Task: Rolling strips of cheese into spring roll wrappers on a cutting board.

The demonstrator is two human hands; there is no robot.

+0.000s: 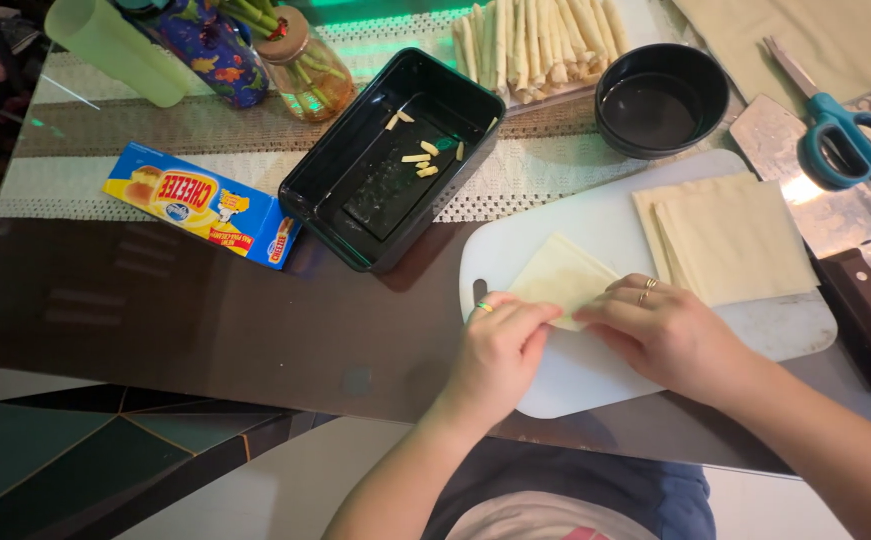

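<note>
Both my hands rest on a pale square wrapper (559, 277) lying as a diamond on a white cutting board (596, 375). My left hand (501, 350) pinches its near corner from the left, and my right hand (661, 330) presses the same folded edge from the right. Each hand wears a ring. A stack of flat wrappers (731, 238) lies on the board's right part. A black rectangular dish (331, 190) beyond the board holds several small yellow sticks (421, 160).
Rolled sticks (536, 45) are piled on a tray at the back. Nearby: a black round bowl (661, 100), teal-handled scissors (846, 135), a cleaver (836, 225) at the right, a blue-and-yellow box (201, 203), a jar (301, 65) and a green cup (121, 50).
</note>
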